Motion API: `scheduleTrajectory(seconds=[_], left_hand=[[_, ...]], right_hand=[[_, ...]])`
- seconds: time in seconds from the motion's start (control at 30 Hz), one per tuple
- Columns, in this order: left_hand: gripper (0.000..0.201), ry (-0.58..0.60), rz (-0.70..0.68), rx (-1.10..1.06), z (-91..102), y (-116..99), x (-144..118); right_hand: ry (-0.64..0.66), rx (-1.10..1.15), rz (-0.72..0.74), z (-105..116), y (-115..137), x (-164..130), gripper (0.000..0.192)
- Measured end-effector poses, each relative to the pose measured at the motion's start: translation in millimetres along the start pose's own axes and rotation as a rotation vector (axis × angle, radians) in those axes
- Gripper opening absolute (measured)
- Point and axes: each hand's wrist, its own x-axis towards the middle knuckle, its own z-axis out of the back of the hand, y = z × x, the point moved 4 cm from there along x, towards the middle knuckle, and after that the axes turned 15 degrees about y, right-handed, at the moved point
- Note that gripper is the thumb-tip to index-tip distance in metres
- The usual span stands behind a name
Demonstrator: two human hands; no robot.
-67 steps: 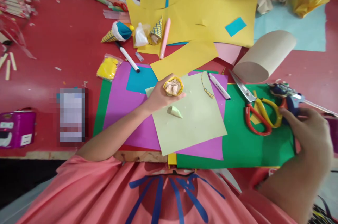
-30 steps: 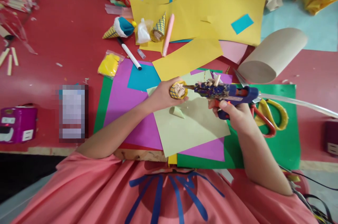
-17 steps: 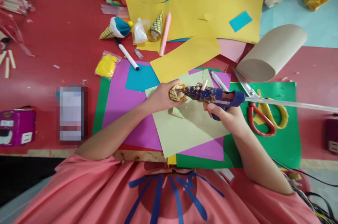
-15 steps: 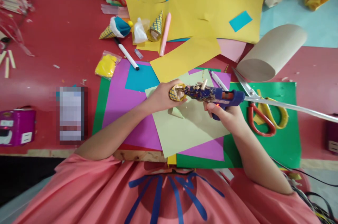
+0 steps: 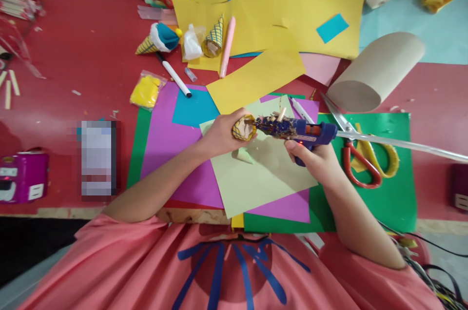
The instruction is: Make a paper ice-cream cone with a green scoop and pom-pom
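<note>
My left hand [image 5: 223,132] is wrapped round a yellow paper cone [image 5: 238,132] with blue lines, its wide mouth facing up and pale stuffing inside. In my right hand [image 5: 316,159] is a blue glue gun [image 5: 305,129], a small red light lit and its barrel crusted with dark scraps. A long clear glue stick [image 5: 398,143] sticks out of its back. The nozzle points left, at the cone's mouth; whether it touches the inside I cannot tell. Beneath both hands lies a pale green sheet [image 5: 263,183] with a small curled paper piece [image 5: 244,155] on it.
Scissors [image 5: 361,164] lie at right below a cardboard tube [image 5: 376,73]. Farther back are a finished-looking cone [image 5: 159,38], another lined cone [image 5: 215,39], a white bottle [image 5: 192,43], a marker [image 5: 176,78] and a yellow packet [image 5: 146,91]. A phone-like blurred object [image 5: 97,158] is at left.
The cone in my left hand has tipped slightly, showing more of its mouth, and shifted a little left. The glue gun has moved slightly left, its nozzle still at the cone's mouth.
</note>
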Motion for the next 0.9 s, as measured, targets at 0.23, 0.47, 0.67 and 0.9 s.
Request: scheduleTrajectory(seconds=[0.23,0.47,0.67,0.9], left_hand=[[0.027,-0.058,0.008,-0.024,1.3,5,-1],[0.030,-0.145,-0.037,-0.085,6.7,4,-2],[0.031,-0.066,-0.075,-0.102,3.1,-3,-2],[0.035,-0.058,-0.069,-0.104,2.6,-6,-1]], right_hand=[[-0.030,0.032,-0.014,6,2,-5,0.033],[0.059,0.181,0.036,8,-1,-7,0.036],[0.137,0.226,-0.020,-4,-9,-2,0.042],[0.125,0.247,-0.009,-8,-15,0,0.046]])
